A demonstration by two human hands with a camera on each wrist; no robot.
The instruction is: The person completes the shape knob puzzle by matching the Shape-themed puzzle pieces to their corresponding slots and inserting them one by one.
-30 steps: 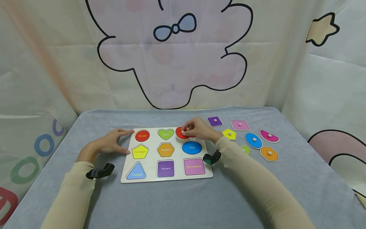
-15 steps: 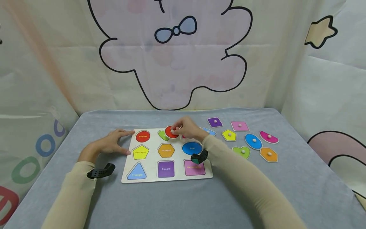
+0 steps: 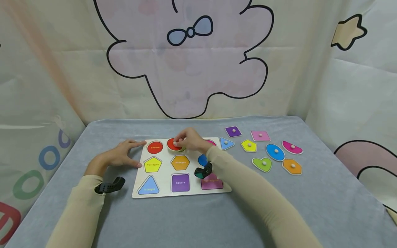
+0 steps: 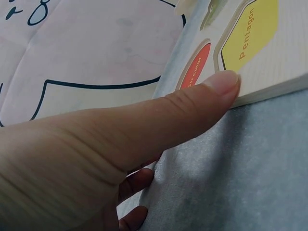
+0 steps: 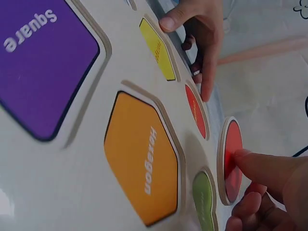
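Between thumb and fingers, my right hand (image 3: 190, 139) pinches the knob of a red circle piece (image 5: 232, 159), which hovers above the puzzle board (image 3: 164, 177) over its heart recess (image 5: 203, 197). In the right wrist view the circle is tilted on edge, clear of the board. My left hand (image 3: 122, 155) rests at the board's left edge, thumb and a straight finger touching it near the pentagon recess (image 4: 255, 36) and the red circular recess (image 3: 154, 147). The right forearm covers part of the blue oval recess (image 3: 202, 159).
Right of the board lie several knobbed pieces: a blue triangle (image 3: 227, 143), green heart (image 3: 261, 165), yellow pentagon (image 3: 248, 146), purple square (image 3: 233, 131), pink rectangle (image 3: 260, 136), blue oval (image 3: 275, 152), orange hexagon (image 3: 292, 167) and pink half-round (image 3: 292, 148). A grey cloth (image 3: 173, 220) covers the table.
My right hand has carried the red circle leftward across the board's top row, from the right corner to over the heart recess. The left hand has stayed put.
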